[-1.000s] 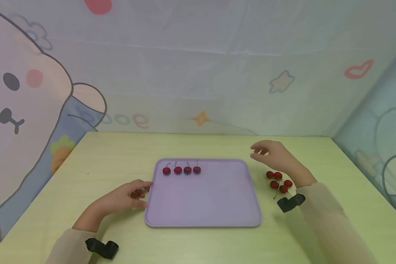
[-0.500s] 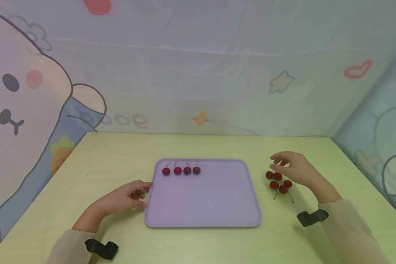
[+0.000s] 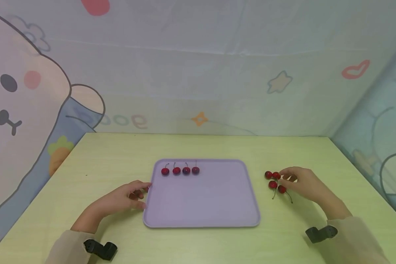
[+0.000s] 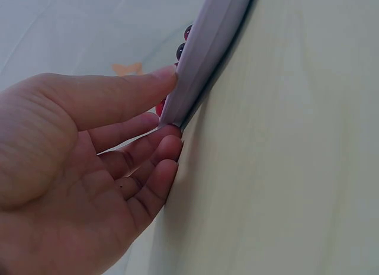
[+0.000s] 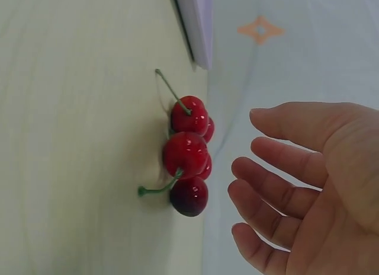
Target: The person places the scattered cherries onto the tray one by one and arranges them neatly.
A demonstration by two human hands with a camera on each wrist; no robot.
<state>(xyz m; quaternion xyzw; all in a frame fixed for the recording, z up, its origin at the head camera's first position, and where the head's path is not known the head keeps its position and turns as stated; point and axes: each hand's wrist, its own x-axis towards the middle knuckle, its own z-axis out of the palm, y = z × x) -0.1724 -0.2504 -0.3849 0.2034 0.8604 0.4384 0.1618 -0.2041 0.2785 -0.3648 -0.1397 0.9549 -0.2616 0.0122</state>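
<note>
A pale purple tray lies on the table with a row of several red cherries, stems up, along its far left part. My left hand touches the tray's left edge; in the left wrist view the thumb rests at the rim and the fingertips meet the outer wall. Right of the tray sits a small heap of stemmed cherries. My right hand hovers beside and over this heap, partly hiding it. In the right wrist view its loosely bent fingers stand apart from the cherries and hold nothing.
The light yellow-green table ends at a printed cloth backdrop behind and at the sides. Each sleeve carries a black wrist camera. A corner of the tray shows above the heap in the right wrist view.
My right hand has moved right and then down, nearer to me, from above and behind the heap to beside it. The left hand has stayed at the tray's edge.
</note>
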